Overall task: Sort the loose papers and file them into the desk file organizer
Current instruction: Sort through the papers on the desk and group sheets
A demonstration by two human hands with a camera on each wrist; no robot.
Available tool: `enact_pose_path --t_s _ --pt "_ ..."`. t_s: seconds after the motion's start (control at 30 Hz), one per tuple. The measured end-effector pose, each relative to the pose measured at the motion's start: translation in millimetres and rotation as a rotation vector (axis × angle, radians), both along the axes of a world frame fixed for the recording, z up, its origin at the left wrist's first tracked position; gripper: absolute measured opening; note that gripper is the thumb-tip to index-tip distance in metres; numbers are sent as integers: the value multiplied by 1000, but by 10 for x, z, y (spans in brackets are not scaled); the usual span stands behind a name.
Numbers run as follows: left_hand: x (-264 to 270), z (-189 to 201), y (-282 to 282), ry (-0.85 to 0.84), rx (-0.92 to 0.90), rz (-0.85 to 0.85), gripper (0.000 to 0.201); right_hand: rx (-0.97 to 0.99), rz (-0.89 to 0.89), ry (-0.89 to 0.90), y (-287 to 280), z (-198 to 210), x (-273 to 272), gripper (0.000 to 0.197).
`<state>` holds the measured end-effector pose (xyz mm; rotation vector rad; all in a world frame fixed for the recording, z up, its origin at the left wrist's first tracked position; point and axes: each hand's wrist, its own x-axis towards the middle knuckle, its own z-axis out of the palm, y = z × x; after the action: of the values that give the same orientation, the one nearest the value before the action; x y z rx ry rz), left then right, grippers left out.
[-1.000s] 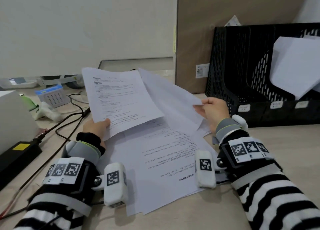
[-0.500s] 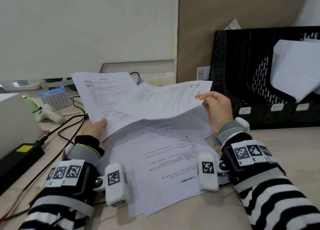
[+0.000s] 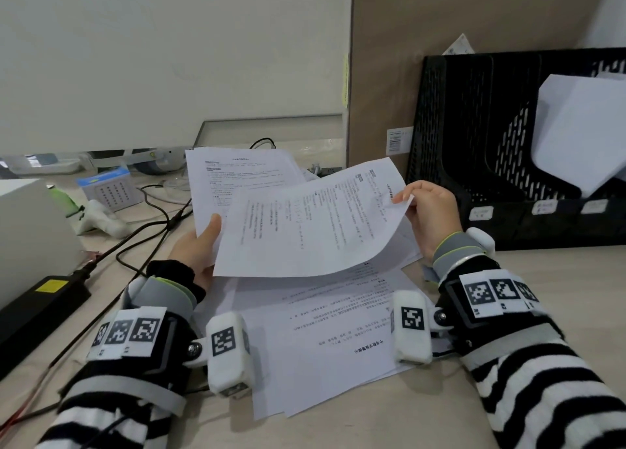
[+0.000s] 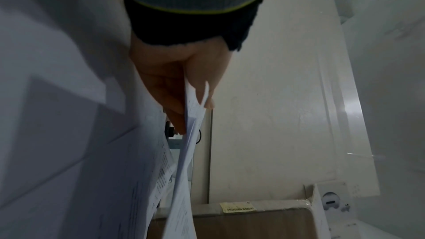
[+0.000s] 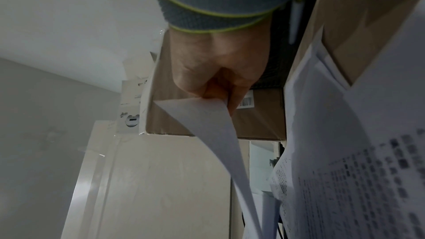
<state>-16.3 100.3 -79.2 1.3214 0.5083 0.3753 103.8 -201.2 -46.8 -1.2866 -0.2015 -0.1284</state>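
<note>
Two printed sheets aloft, pinched by left hand and right hand

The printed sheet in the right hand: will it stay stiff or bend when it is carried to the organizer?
Probably floppy: the printed sheet already bows between the right hand and left hand. It looks light, since a corner pinch holds it. Held one-handed, it would likely droop.
</note>
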Motion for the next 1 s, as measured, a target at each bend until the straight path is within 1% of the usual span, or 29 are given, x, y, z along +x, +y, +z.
enact_pose_path --t_s 0.07,0.17,0.23,0.3,0.33,0.4,0.43,0.5,0.53,0.6,0.67,0.73,0.8,0.83,0.87,0.93,1.0 --pt "-3 3 1 0 4 -24 43 7 5 13 -13 12 -21 52" --pt "15 -8 -17 27 15 -53 37 37 4 39 -17 18 -17 39" --pt "41 -23 -9 48 40 -37 37 143 8 70 -2 14 15 26" --pt "51 -27 19 37 51 34 36 309 61 121 26 21 28 10" --pt "54 -34 43 19 44 77 37 367 124 159 46 37 9 10" --pt "53 -46 72 -35 9 157 42 396 286 246 96 61 -58 37" --pt "43 -40 68 -67 -2 193 44 356 366 270 125 70 -88 47" --pt "15 -8 36 -124 -3 215 45 215 510 285 200 69 -159 58" --pt "4 7 13 -146 4 191 45 150 560 290 239 61 -193 59" --pt "-10 32 -28 -170 23 118 44 18 632 290 308 52 -274 52" --pt "-18 58 -77 -173 44 42 42 -96 685 277 354 37 -353 39" --pt "-26 73 -137 -180 66 -54 42 -132 643 278 407 9 -400 29" --pt "-35 86 -203 -182 82 -139 42 -128 472 297 455 -34 -385 21" --pt "-33 83 -217 -177 84 -153 42 -132 367 295 466 -57 -362 20" --pt "-32 89 -232 -170 76 -148 40 -144 278 279 454 -72 -334 22" --pt "-19 101 -227 -140 47 -70 37 -213 150 208 392 -104 -246 26" --pt "-12 114 -215 -115 51 38 33 -325 38 132 289 -98 -170 17"
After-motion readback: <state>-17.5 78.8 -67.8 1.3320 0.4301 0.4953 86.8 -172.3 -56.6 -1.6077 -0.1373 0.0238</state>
